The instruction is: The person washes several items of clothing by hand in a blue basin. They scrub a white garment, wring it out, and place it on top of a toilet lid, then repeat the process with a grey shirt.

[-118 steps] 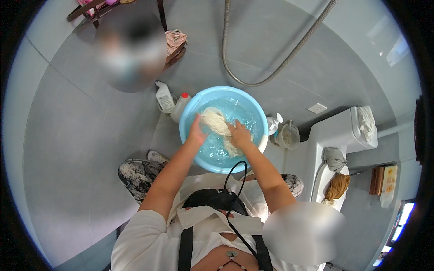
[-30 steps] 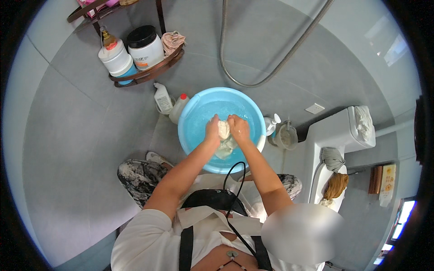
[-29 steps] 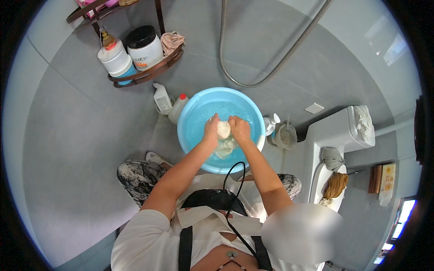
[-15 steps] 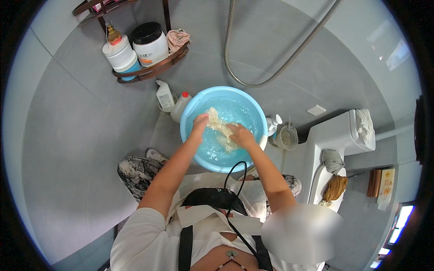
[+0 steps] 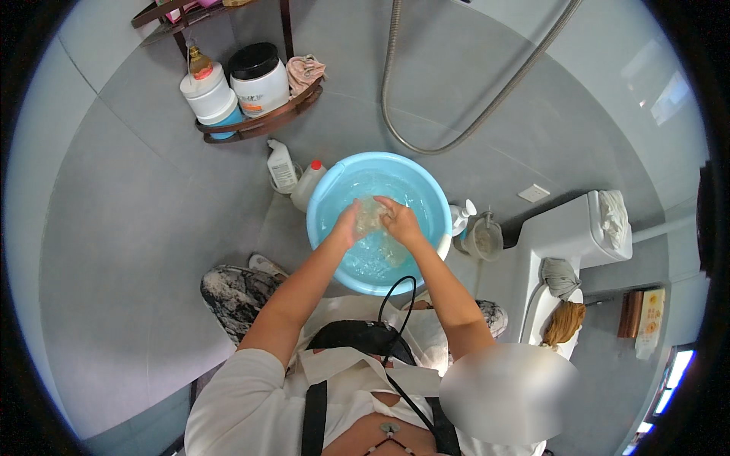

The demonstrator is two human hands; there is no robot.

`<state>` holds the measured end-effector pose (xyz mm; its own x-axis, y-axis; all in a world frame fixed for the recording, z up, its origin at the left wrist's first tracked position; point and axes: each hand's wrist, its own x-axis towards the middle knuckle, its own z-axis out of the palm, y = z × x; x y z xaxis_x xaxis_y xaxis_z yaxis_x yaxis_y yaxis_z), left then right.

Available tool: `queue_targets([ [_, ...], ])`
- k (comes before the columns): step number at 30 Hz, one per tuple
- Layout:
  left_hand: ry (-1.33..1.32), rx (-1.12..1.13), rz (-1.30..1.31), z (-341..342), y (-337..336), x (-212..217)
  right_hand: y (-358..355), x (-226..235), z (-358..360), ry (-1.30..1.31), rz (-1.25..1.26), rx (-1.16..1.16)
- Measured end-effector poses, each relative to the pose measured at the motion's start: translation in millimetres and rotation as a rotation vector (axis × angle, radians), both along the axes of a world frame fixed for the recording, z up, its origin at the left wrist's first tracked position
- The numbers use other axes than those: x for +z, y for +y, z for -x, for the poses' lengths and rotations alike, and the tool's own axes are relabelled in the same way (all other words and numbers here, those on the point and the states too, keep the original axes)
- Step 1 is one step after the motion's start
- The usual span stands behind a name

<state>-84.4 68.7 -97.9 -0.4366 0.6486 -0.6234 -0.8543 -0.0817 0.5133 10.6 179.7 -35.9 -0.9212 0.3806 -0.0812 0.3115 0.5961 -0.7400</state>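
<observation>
Pale wet cloth [image 5: 372, 216] bunched between both sets of fingers, over the water inside the light blue basin [image 5: 426, 186] on the grey floor. Left hand [image 5: 348, 226] curled shut on its left side, right hand [image 5: 399, 223] clamped over its right side, fingertips of the two nearly meeting. Just beyond the left fingers, outside the rim, two white bottles [image 5: 293, 173]; off past the right fingers, a white pump bottle [image 5: 461, 217] and a small grey pot [image 5: 483, 239], then a white toilet [image 5: 566, 243]; well beyond, a corner rack [image 5: 255, 121] with tubs.
</observation>
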Motion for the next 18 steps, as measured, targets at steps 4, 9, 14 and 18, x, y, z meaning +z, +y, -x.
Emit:
queue_targets([
  [4, -0.236, 0.096, -0.216, 5.0, 8.4, -7.7, -17.0, 38.6, -12.7, 0.360, 0.154, 0.109],
  [9, -0.208, 0.147, -0.330, -3.9, 22.3, 5.5, -37.9, 47.3, -26.0, 0.375, 0.104, 0.068],
  [14, -0.231, 0.125, -0.290, -8.2, 32.1, 13.7, -38.5, 14.3, -21.6, 0.340, -0.057, -0.069],
  [18, -0.160, 0.262, -0.129, -22.2, 40.1, 12.7, -24.2, -3.3, -12.0, 0.277, -0.220, -0.183],
])
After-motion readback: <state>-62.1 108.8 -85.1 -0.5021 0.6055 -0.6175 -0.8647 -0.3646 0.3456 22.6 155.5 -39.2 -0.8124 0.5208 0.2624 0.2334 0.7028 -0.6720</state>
